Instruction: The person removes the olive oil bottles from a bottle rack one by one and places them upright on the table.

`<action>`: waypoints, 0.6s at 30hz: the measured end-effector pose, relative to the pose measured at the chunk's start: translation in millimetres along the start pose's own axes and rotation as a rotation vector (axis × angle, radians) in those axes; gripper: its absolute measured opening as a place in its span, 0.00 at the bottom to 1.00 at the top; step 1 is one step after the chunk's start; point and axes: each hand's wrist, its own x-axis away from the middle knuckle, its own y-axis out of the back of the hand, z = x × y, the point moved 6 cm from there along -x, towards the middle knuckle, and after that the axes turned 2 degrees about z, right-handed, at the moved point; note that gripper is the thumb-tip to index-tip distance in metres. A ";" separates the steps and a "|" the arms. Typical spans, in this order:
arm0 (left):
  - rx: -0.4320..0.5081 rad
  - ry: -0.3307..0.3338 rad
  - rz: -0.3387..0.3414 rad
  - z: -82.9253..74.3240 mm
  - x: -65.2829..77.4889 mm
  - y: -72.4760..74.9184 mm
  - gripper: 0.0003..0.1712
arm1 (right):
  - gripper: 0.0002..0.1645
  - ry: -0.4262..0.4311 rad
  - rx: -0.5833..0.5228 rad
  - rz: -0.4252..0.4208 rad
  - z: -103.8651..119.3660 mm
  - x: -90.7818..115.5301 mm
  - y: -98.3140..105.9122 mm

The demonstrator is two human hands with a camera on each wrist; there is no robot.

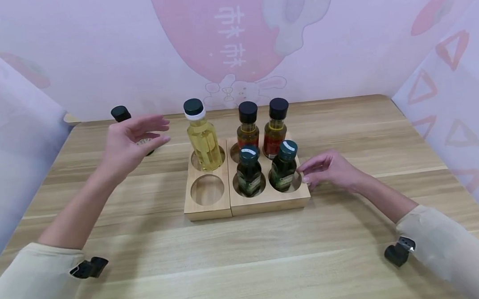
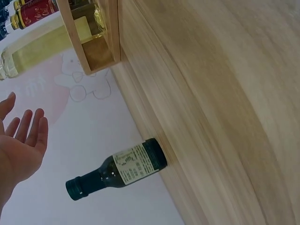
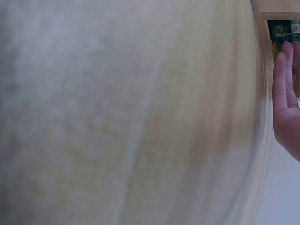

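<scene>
My left hand (image 1: 132, 138) is held above the table with fingers spread apart from the thumb and nothing between them. Behind it, partly hidden, stands a dark green bottle (image 2: 133, 166) with a pale label. To its right, a bottle of pale yellow oil (image 1: 204, 142) stands in the back hole of a narrow wooden holder (image 1: 188, 209). My right hand (image 1: 330, 170) rests its fingertips against the right end of a wider wooden holder (image 1: 270, 206). Two dark green bottles occupy that holder's front, the nearer to my hand being the right one (image 1: 283, 172).
Behind the green bottles stand two black-capped bottles with red labels, a left one (image 1: 247, 133) and a right one (image 1: 275, 132). The two holders sit side by side on a wood-grain table (image 1: 244, 261). A printed pale backdrop (image 1: 119, 52) rises along the table's far edge.
</scene>
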 end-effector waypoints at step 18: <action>0.422 -0.002 0.071 -19.6 -11.9 -33.7 0.26 | 0.14 0.009 -0.017 0.007 -1.0 -0.7 -0.2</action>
